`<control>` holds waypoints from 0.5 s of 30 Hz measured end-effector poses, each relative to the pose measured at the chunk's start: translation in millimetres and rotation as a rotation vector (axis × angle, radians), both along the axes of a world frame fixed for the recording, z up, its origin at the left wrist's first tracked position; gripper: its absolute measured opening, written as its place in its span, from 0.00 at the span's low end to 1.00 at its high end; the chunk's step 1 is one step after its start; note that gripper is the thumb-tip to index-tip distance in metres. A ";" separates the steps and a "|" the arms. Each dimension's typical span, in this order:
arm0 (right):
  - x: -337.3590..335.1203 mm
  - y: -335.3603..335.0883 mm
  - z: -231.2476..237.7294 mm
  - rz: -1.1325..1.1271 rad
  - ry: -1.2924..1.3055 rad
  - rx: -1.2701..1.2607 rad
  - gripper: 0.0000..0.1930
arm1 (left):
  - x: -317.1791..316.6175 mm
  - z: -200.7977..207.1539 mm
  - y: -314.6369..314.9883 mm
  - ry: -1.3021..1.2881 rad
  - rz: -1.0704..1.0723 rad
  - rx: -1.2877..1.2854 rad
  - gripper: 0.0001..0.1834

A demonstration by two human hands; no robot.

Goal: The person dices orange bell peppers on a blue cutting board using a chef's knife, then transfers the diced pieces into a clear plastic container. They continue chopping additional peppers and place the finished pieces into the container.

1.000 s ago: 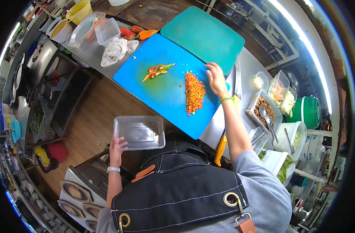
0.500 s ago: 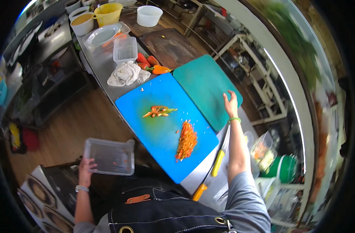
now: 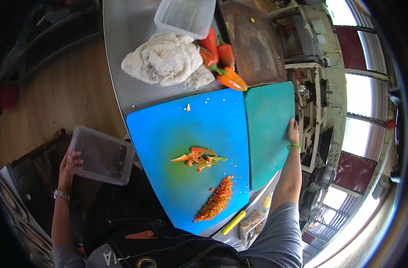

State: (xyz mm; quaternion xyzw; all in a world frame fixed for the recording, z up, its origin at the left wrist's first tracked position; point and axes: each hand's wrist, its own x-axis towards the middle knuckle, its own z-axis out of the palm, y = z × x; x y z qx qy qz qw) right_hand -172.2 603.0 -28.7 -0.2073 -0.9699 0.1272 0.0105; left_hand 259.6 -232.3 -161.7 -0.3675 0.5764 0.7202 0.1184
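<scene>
My left hand grips the side of a clear plastic container with small orange bits inside, held off the table's near left side. At the right, my right hand is closed on the outer edge of a green cutting board; some of its fingers are hidden. A blue cutting board lies against the green one. On the blue board are pepper strips in red, orange and green, and nearer me a long heap of finely diced pepper.
Beyond the blue board lie a crumpled white cloth, several whole peppers, a clear plastic tub and a dark wooden board. A yellow knife handle and a small filled container are by the near right edge.
My right hand has gone from open above the green board to its outer edge. The container in my left hand has tilted. My view has turned and come closer to the boards.
</scene>
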 end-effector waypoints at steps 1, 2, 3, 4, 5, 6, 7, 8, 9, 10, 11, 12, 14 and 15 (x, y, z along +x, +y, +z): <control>-1.0 13.0 -1.3 0.018 0.007 -0.002 0.46 | -2.8 -0.3 -4.4 -0.013 -0.025 0.006 0.33; -6.4 6.2 -5.1 -0.004 0.012 -0.018 0.46 | -2.9 1.5 -4.2 -0.024 -0.035 0.008 0.33; -10.1 0.0 -7.7 -0.028 0.018 -0.033 0.47 | -1.2 4.1 -4.1 -0.035 -0.047 0.010 0.33; -12.8 0.1 -3.3 -0.056 0.036 -0.041 0.47 | -5.4 7.3 -0.8 -0.028 -0.052 0.007 0.33; -9.1 -1.5 -5.6 -0.088 0.043 -0.014 0.49 | -8.9 12.2 2.0 -0.021 -0.058 0.005 0.33; -2.8 -1.8 -4.8 -0.071 0.018 -0.021 0.49 | -10.8 15.4 3.6 -0.013 -0.065 0.001 0.33; 2.6 -5.5 0.4 -0.055 -0.002 -0.030 0.49 | -12.7 18.1 5.4 -0.007 -0.075 0.015 0.33; 11.3 4.9 -0.2 -0.079 -0.022 -0.040 0.48 | -16.6 18.6 3.6 0.004 -0.100 0.033 0.34; 21.7 18.1 6.1 -0.024 0.042 -0.044 0.47 | -20.7 19.0 1.3 0.015 -0.129 0.051 0.34; 28.0 -5.3 10.2 0.051 0.087 -0.064 0.46 | -16.0 25.1 4.0 0.024 -0.126 0.058 0.34; 38.0 -43.2 24.1 0.131 0.133 -0.080 0.45 | -11.1 29.8 10.2 0.033 -0.117 0.071 0.34; 58.0 -93.0 45.2 0.255 0.213 -0.100 0.44 | -7.0 32.0 15.8 0.048 -0.111 0.089 0.34; 116.5 -166.9 68.7 0.483 0.221 -0.286 0.42 | -1.0 33.9 22.6 0.076 -0.115 0.134 0.35; 151.2 -188.2 71.1 0.587 0.142 -0.456 0.42 | 2.5 35.3 25.7 0.088 -0.119 0.155 0.35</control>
